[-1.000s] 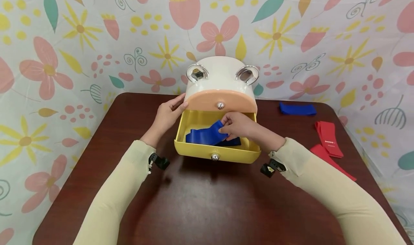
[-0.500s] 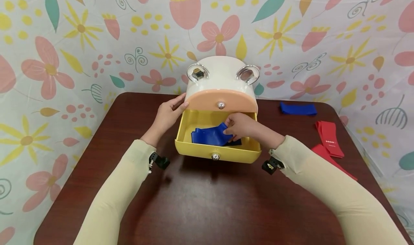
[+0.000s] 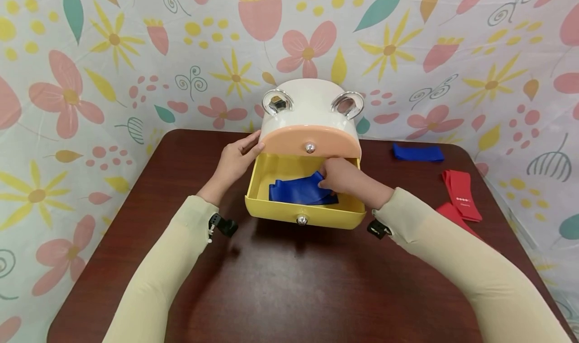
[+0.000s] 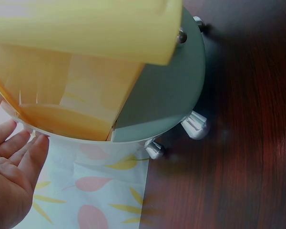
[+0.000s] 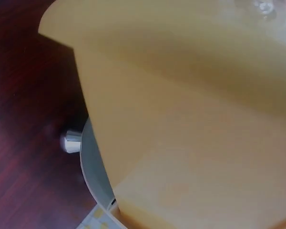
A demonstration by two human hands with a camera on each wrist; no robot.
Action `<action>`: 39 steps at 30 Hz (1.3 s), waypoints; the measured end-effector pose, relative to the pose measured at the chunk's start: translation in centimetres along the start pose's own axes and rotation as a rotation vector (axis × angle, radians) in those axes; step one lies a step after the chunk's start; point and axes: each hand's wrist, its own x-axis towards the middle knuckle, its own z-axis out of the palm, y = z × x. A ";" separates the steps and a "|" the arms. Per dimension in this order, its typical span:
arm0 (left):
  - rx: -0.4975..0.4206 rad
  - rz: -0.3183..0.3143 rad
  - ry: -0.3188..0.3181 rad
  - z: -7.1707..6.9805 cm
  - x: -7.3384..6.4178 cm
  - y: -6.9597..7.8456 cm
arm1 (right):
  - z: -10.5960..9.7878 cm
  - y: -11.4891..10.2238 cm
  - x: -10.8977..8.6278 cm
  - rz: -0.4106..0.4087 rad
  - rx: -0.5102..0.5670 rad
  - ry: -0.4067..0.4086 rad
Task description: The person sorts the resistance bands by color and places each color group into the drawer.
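Note:
In the head view, a white rounded box (image 3: 309, 101) with a peach upper drawer (image 3: 289, 141) stands on the table, its yellow lower drawer (image 3: 271, 209) pulled out. Blue resistance bands (image 3: 296, 191) lie folded inside that drawer, a darker part showing beneath. My right hand (image 3: 344, 177) reaches in from the right, thumb and curled fingers pinching the upper right end of the top band; the fingertips are mostly hidden. My left hand (image 3: 232, 162) rests against the box's left side, thumb near its front edge. The left wrist view shows the left fingers (image 4: 33, 152) fairly straight at the box rim.
Another blue band (image 3: 418, 153) lies at the table's back right. Two red bands (image 3: 462, 194) overlap in front of it. Silver ear-shaped loops (image 3: 347, 104) top the box, and short metal feet (image 4: 195, 125) hold it up. A patterned cloth (image 3: 135, 46) hangs close behind.
The blue band has shifted right and settled lower in the drawer. My right hand has moved slightly right, its fingers turning more out of sight. The left hand has stayed put.

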 end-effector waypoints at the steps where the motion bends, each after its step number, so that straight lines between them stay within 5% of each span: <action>1: -0.001 -0.002 0.000 0.0 0.0 0.0 | 0.0 0.0 0.0 -0.001 -0.018 0.000; 19: -0.016 -0.018 0.002 0.0 -0.2 -0.2 | -0.2 -0.8 -0.3 0.016 -0.242 0.060; 27: -0.029 -0.024 0.004 0.0 -0.3 -0.3 | -1.1 -0.5 -0.7 -0.050 -0.264 0.105; 32: -0.017 -0.025 0.001 0.2 -0.2 -0.5 | -3.3 -0.2 -1.9 -0.079 -0.109 0.097; 36: -0.020 -0.020 0.005 0.1 -0.2 -0.5 | -7.4 0.7 -3.8 -0.097 0.181 0.120; 39: -0.023 -0.030 0.012 0.0 -0.4 -0.4 | -11.1 2.2 -5.3 -0.080 0.382 0.214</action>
